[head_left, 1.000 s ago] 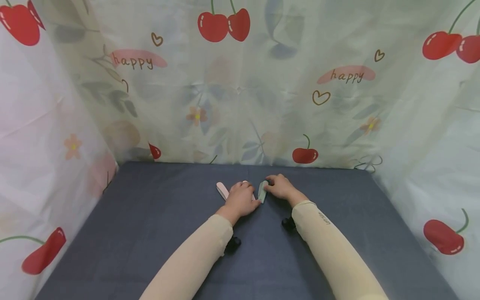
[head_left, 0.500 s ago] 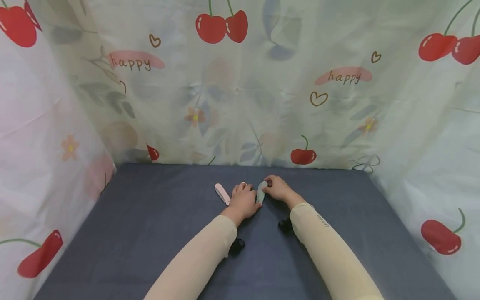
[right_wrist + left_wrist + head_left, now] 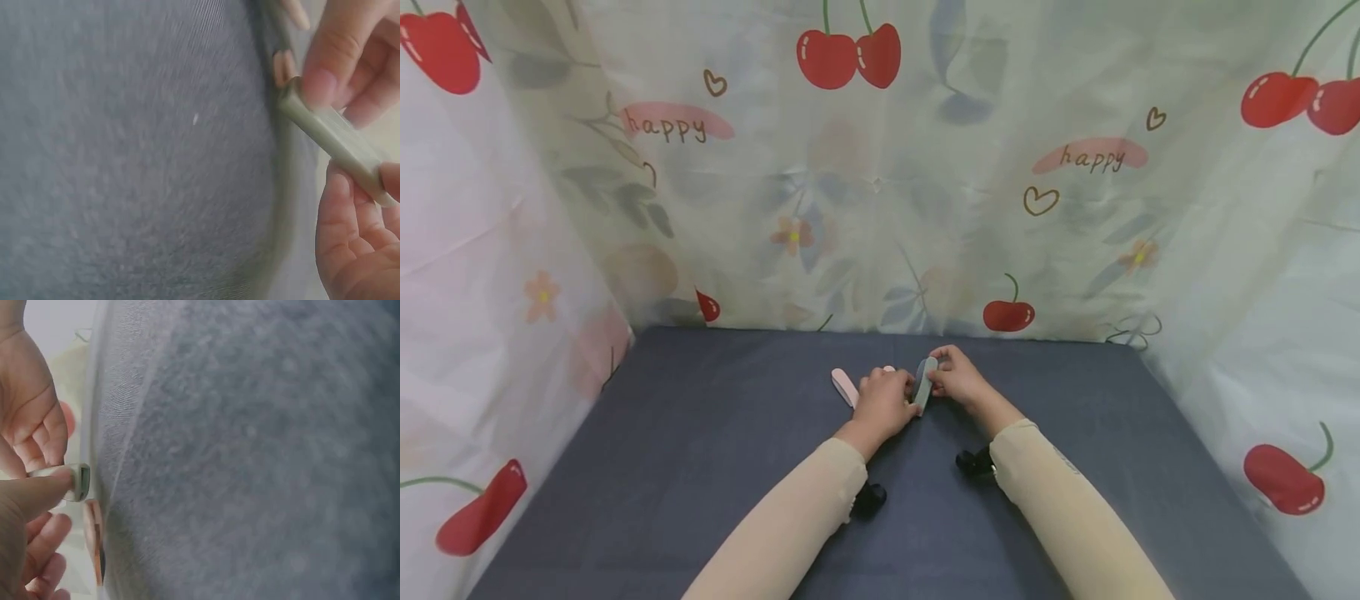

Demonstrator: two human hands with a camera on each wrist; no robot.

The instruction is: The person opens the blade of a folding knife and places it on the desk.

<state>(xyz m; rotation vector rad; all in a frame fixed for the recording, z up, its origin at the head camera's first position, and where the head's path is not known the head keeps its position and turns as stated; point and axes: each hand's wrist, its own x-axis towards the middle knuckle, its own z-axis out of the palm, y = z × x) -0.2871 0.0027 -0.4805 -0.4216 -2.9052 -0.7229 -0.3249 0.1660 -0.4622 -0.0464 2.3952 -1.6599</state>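
A slim pale green bar with rounded ends [image 3: 927, 385] is held between both hands near the back of the table. My left hand [image 3: 883, 402] pinches its near end, the thumb pressed on it; in the left wrist view that end of the green bar [image 3: 78, 482] shows a dark slot. My right hand [image 3: 958, 379] grips the far end between thumb and fingers. A greyish strip lies along the bar's left side in the head view; its kind is unclear. Pink slim pieces [image 3: 844, 387] lie beside and partly behind the left hand.
A dark grey cloth [image 3: 715, 467] covers the table. Behind it and at both sides hangs a pale curtain [image 3: 880, 208] printed with cherries. Black wrist cameras [image 3: 869, 500] sit under the sleeves.
The green bar's upper end has shifted slightly to the right, and the greyish strip on its left shows more. My right hand's fingers have shifted on the bar; the pink pieces stay on the table.
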